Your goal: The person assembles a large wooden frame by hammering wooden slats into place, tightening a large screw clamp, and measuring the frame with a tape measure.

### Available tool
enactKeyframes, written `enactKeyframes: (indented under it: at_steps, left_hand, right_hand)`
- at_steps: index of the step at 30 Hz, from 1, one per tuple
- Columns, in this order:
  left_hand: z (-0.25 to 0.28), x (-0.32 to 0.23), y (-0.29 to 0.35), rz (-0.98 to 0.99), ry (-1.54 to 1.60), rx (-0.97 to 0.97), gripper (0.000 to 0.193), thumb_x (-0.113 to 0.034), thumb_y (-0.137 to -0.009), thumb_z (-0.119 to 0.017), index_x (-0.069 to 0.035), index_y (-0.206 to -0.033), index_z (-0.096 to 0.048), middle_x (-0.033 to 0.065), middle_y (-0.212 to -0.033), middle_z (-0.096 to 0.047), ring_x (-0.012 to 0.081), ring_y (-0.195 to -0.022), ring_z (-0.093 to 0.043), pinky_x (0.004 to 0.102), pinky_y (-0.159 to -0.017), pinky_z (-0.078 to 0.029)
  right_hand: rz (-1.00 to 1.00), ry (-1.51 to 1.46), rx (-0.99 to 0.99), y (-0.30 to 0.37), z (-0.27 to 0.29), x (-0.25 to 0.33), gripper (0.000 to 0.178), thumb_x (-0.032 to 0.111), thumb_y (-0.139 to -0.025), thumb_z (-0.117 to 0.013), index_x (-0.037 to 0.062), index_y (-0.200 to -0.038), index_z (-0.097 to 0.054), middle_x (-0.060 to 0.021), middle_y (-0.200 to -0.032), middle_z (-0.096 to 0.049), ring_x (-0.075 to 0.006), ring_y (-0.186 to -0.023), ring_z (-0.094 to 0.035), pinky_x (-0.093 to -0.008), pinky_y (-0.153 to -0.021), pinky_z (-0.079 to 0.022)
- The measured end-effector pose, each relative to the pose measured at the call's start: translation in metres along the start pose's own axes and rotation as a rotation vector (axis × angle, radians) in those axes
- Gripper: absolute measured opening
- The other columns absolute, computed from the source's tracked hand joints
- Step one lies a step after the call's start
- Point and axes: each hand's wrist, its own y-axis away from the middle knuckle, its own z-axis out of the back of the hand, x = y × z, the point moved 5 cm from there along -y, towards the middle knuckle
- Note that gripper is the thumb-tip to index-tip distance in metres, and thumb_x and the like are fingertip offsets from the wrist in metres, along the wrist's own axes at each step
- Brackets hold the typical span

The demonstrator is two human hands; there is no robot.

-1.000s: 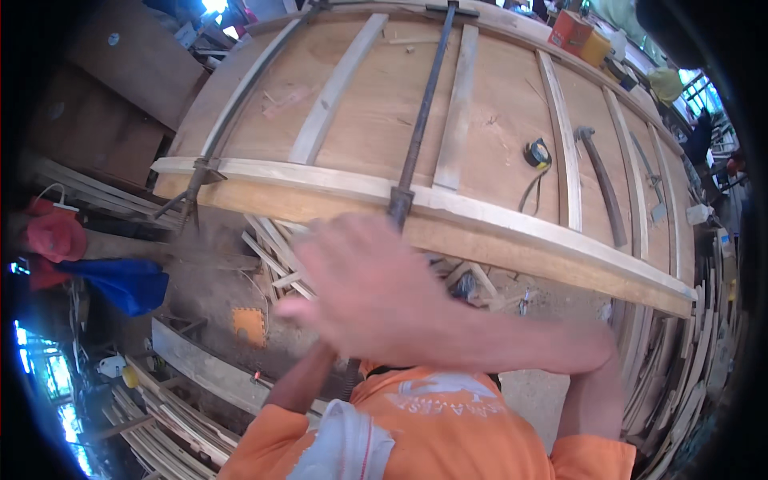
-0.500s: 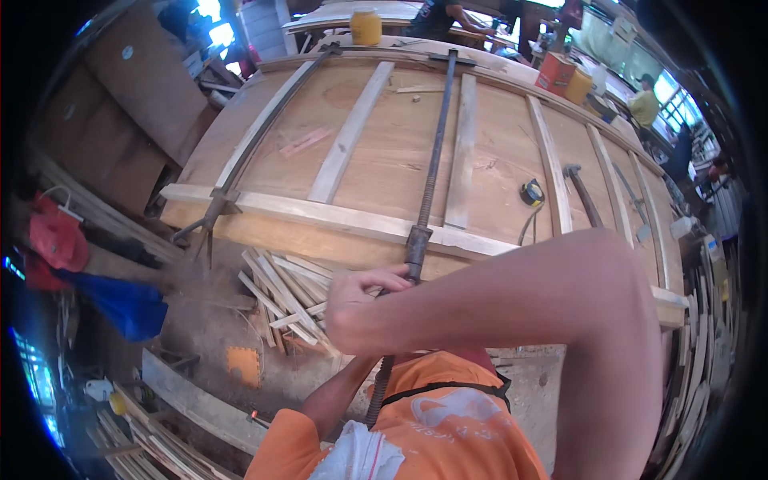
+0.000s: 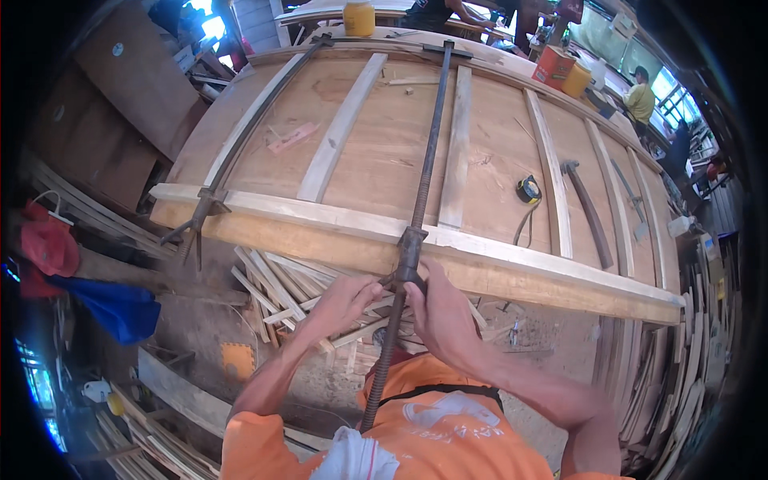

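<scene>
A long dark bar clamp (image 3: 433, 152) with a threaded rod lies across a wooden frame panel (image 3: 384, 168), its near end sticking out over the front edge toward me. At the clamp's collar, just off the frame's front rail (image 3: 320, 211), my left hand (image 3: 339, 309) pinches a handle from the left with closed fingers. My right hand (image 3: 448, 322) closes around the same collar from the right, thumb against the rod; its fingertips are partly hidden. Farther left, a second bar clamp (image 3: 268, 120) spans the panel, with its handle hanging over the front edge.
On the panel lie a tape measure (image 3: 528, 190), a hammer (image 3: 588, 214) and a wood scrap (image 3: 294, 138). Loose wooden strips (image 3: 276, 288) are piled beneath the front edge. A yellow container (image 3: 359, 20) and a red box (image 3: 554, 67) stand along the far side. Other people work beyond.
My right forearm has swung down from across the view, and the right hand is now on the collar's right side. My left hand has come up to the handle.
</scene>
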Motion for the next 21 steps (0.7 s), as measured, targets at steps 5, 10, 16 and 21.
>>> enactKeyframes:
  at_steps: [5,10,16,21]
  left_hand:
    - [0.015,-0.033,0.011,-0.015,-0.082,-0.169,0.037,-0.027,-0.107,-0.057,0.003,-0.091,-0.069,0.0184,-0.064,-0.053,0.0296,-0.060,-0.056,0.0439,-0.063,-0.044]
    - [0.004,-0.015,0.007,-0.044,-0.165,-0.218,0.033,-0.026,-0.107,-0.057,0.003,-0.097,-0.072,0.0228,-0.073,-0.065,0.0372,-0.064,-0.062,0.0438,-0.066,-0.049]
    - [0.006,-0.003,0.007,0.202,0.032,-0.151,0.040,-0.033,-0.106,-0.063,0.005,-0.095,-0.073,0.0128,-0.068,-0.063,0.0163,-0.064,-0.059,0.0347,-0.063,-0.048]
    - [0.009,-0.011,0.012,0.171,-0.132,-0.235,0.038,-0.029,-0.104,-0.067,0.003,-0.085,-0.072,0.0151,-0.058,-0.053,0.0204,-0.055,-0.057,0.0400,-0.056,-0.042]
  right_hand:
    - [-0.197,-0.232,-0.006,0.011,-0.003,-0.030,0.023,0.015,-0.111,-0.052,-0.0048,-0.100,-0.057,-0.0221,-0.068,-0.061,-0.0386,-0.059,-0.064,-0.0469,-0.055,-0.048]
    - [-0.287,-0.394,-0.024,0.007,-0.013,-0.046,0.028,0.017,-0.111,-0.053,-0.0053,-0.096,-0.058,-0.0197,-0.064,-0.057,-0.0311,-0.051,-0.054,-0.0458,-0.054,-0.044]
    - [-0.540,-0.603,0.290,0.013,-0.025,-0.060,0.061,0.046,-0.116,-0.034,-0.0004,-0.084,-0.059,-0.0043,-0.060,-0.050,-0.0161,-0.059,-0.049,-0.0362,-0.057,-0.042]
    - [-0.347,-0.335,0.245,0.007,-0.024,-0.055,0.070,0.042,-0.117,-0.028,-0.0019,-0.074,-0.061,-0.0179,-0.058,-0.054,-0.0354,-0.058,-0.058,-0.0500,-0.066,-0.047]
